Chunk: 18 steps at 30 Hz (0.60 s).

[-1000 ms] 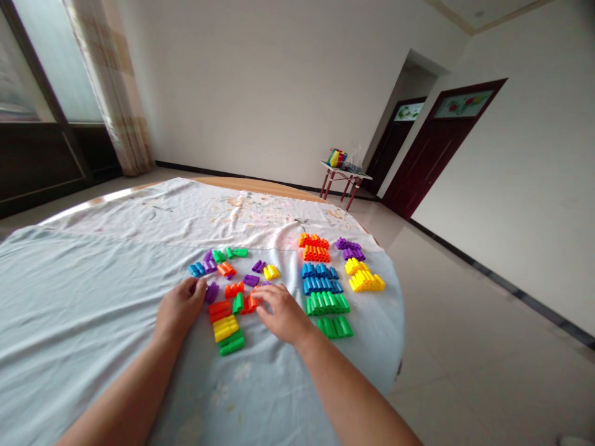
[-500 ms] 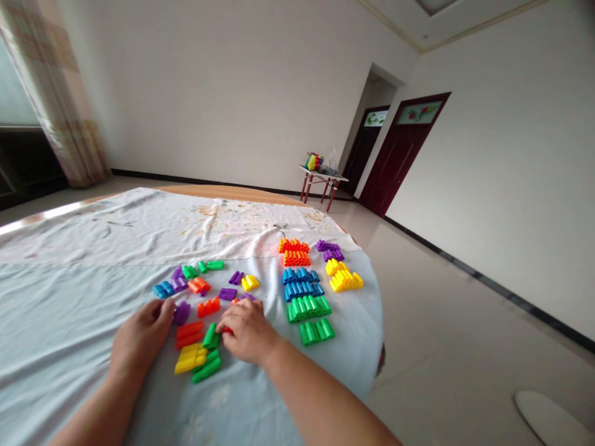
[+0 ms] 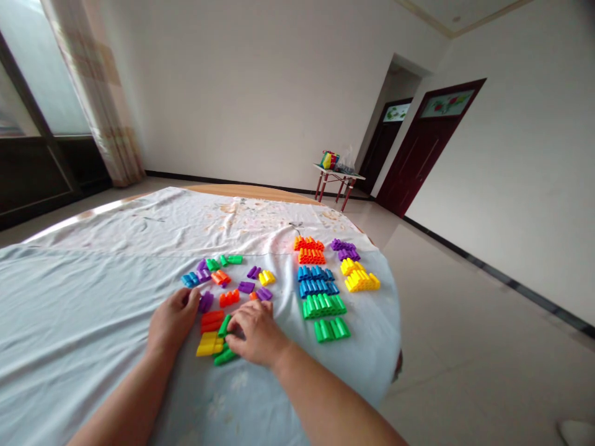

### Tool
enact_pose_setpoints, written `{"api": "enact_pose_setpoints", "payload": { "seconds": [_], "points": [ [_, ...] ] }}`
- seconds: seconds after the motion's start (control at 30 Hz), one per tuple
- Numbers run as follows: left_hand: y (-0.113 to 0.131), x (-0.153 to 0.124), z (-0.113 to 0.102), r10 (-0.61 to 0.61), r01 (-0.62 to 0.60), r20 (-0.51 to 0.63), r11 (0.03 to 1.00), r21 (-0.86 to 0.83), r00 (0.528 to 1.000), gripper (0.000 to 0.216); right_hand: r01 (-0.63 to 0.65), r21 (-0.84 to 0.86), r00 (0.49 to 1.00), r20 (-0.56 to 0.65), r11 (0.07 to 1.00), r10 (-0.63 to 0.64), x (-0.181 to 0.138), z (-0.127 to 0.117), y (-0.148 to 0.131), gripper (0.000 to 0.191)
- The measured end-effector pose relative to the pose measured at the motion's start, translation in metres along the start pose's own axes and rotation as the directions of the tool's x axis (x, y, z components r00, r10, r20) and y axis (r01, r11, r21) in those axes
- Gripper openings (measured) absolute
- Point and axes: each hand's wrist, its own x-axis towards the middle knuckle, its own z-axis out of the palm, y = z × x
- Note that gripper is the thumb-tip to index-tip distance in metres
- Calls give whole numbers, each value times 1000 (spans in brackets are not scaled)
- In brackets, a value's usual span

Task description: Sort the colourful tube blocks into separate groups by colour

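Note:
My left hand (image 3: 173, 322) rests on the cloth at the left of the loose plastic tube blocks, thumb a little apart from the fingers and holding nothing that shows. A purple block (image 3: 206, 301) lies right beside its thumb. My right hand (image 3: 256, 331) is bent down over the near blocks, fingers curled at a green block (image 3: 224, 326) that they partly cover. Around it are a red-orange block (image 3: 212, 321), a yellow block (image 3: 210, 344) and another green block (image 3: 225, 356). Farther off lie an orange block (image 3: 229, 298) and a purple one (image 3: 246, 287).
To the right, blocks stand grouped by colour: orange (image 3: 310, 256), blue (image 3: 318, 288), green (image 3: 324, 305), purple (image 3: 346, 249) and yellow (image 3: 362, 280). The round table's cloth (image 3: 93, 310) is wrinkled. A small side table (image 3: 339, 172) with bags stands near the doors.
The whole view has shifted, so table and hands appear farther right. My right hand has shifted slightly at the green block; my left hand stays by the purple one.

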Motion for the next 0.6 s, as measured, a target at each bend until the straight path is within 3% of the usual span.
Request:
{"api": "enact_pose_setpoints", "payload": {
  "seconds": [0.13,0.3,0.43,0.6],
  "points": [
    [2,1,-3,-20,20,21,1000,4,1000,42,-24,-3,997,-71,1000,24,2,-3,-2,29],
    [3,2,-5,-35,35,49,999,11,998,44,1,-15,992,-126,1000,-3,-8,-32,1,39],
    [0,5,-3,-60,58,75,998,31,995,43,-61,-55,994,-96,997,56,-29,-52,9,39],
    [1,7,-3,-73,66,97,996,66,993,44,-113,-59,993,14,992,114,-48,-51,17,39]
  ]
}}
